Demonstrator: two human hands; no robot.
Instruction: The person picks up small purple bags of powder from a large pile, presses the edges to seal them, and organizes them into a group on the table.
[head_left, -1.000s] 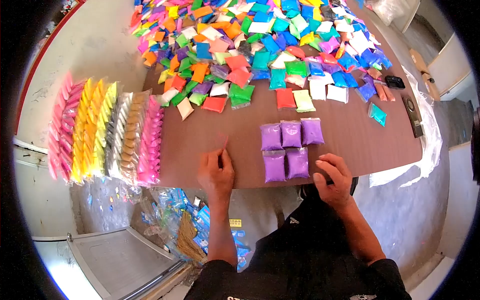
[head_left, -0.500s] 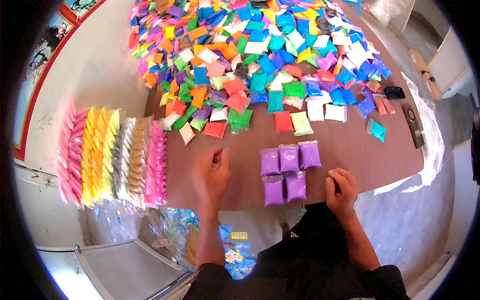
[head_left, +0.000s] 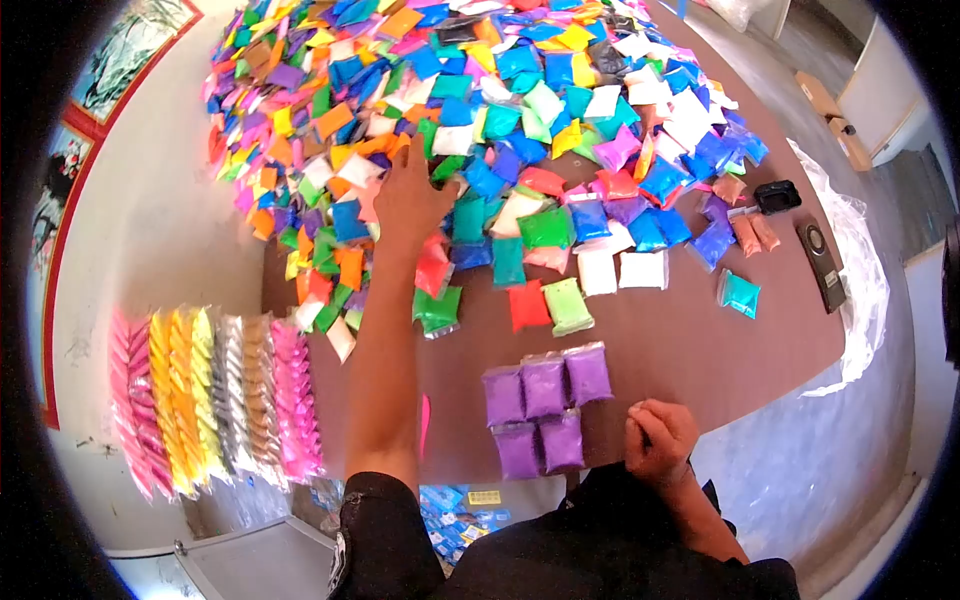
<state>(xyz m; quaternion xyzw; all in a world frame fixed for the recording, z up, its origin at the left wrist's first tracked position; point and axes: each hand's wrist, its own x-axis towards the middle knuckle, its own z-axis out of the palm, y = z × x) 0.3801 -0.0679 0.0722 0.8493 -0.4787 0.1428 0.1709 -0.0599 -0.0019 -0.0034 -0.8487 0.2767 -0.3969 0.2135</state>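
Observation:
My left hand [head_left: 412, 195] reaches over the near part of a large heap of colourful packets [head_left: 490, 122], its fingers spread; nothing shows in its grasp. My right hand [head_left: 660, 440] rests by the table's near edge with the fingers curled in, and whether something is inside cannot be seen. Just left of it, several purple packets [head_left: 542, 388] lie flat in two rows, three in the upper row and two in the lower. Beyond them are a red packet [head_left: 528, 306] and a light green packet [head_left: 567, 306].
Long bundles of twisted packets [head_left: 215, 400] lie at the left. A black tray [head_left: 778, 196] and a dark device [head_left: 821, 265] sit near the right edge, and a teal packet [head_left: 739, 294] lies close by. A pink strip [head_left: 426, 425] is beside my left forearm.
My left hand has moved forward from the near table area onto the heap, and its fingers have opened. My right hand stays curled near the edge. The camera view has shifted.

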